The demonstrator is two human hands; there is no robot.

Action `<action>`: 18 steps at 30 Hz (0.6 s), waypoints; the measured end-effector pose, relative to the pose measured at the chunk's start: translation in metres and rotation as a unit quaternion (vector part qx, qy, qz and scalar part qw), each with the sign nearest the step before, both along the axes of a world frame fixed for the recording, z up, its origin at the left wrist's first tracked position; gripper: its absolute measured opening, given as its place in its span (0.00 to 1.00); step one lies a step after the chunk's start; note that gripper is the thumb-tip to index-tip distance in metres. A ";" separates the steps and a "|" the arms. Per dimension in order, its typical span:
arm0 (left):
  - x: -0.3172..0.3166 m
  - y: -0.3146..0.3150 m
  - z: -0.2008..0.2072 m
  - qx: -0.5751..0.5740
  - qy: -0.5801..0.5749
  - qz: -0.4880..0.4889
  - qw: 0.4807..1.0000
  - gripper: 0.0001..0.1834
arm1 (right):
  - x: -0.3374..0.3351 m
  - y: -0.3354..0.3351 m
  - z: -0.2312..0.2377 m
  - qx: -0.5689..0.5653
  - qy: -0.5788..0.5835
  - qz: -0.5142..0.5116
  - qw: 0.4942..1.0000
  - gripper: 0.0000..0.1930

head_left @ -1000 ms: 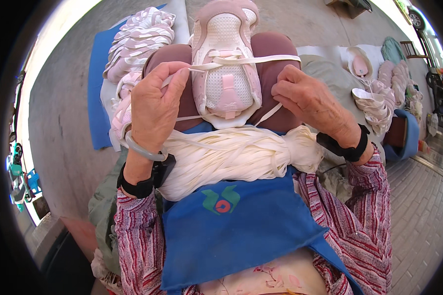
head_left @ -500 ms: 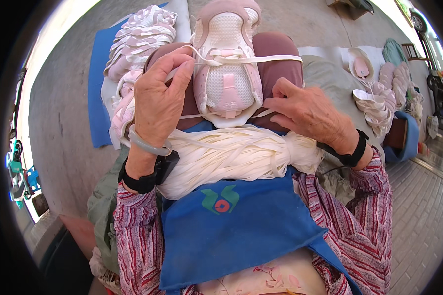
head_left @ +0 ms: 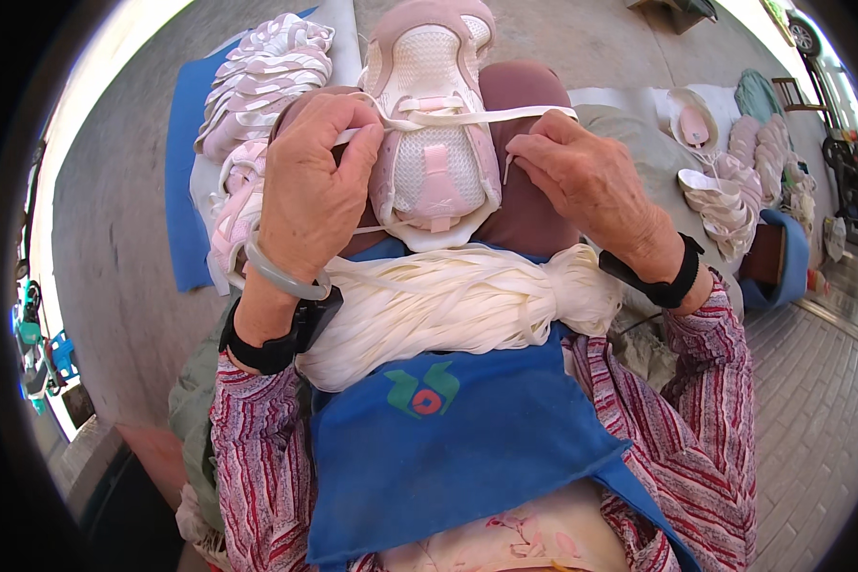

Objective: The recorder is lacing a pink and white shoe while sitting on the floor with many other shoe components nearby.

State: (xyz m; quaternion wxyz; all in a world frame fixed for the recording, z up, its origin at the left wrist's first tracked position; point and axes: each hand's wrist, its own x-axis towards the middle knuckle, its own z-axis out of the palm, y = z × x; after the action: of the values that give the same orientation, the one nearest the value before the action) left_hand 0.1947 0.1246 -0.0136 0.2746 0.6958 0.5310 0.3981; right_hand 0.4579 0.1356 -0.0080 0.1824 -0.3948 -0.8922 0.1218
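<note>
A pink and white mesh shoe upper (head_left: 436, 181) lies between my knees, with a flat cream shoelace (head_left: 486, 117) running across it. At its left edge my left hand (head_left: 316, 186) is closed, thumb and forefinger pinching the lace. To the right of the upper, my right hand (head_left: 591, 181) pinches a lace end, whose narrow tip pokes down from the fingers. One stretch of lace passes from the upper toward the right hand. A thick bundle of cream laces (head_left: 439, 300) rests across my lap, on the blue apron (head_left: 458, 448).
Stacked pink and white uppers (head_left: 267, 86) lie on a blue and white sheet at the far left. More uppers (head_left: 734, 200) are piled on a pale cloth at the right, near a blue-rimmed container (head_left: 782, 262). A small wooden stool (head_left: 799, 95) stands farther back.
My right hand has risen and now shows a lace tip between its fingers. My left hand stays by the upper's left edge, its fingers closer together.
</note>
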 end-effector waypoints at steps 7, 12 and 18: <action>-0.002 0.006 -0.006 -0.073 -0.068 0.019 0.995 0.04 | -0.003 0.003 0.005 0.066 -0.022 -0.037 0.997 0.03; 0.002 0.007 -0.010 0.049 0.025 0.017 0.998 0.05 | -0.005 -0.003 0.004 0.054 -0.063 -0.016 0.996 0.02; 0.002 -0.002 -0.008 -0.091 -0.176 0.051 0.979 0.09 | -0.001 0.005 -0.012 0.032 -0.014 -0.031 0.999 0.06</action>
State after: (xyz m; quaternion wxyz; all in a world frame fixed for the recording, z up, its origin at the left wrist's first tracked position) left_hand 0.1970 0.1222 -0.0216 0.4053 0.5586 0.5431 0.4783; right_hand 0.4567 0.1401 -0.0200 0.1858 -0.4176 -0.8857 0.0820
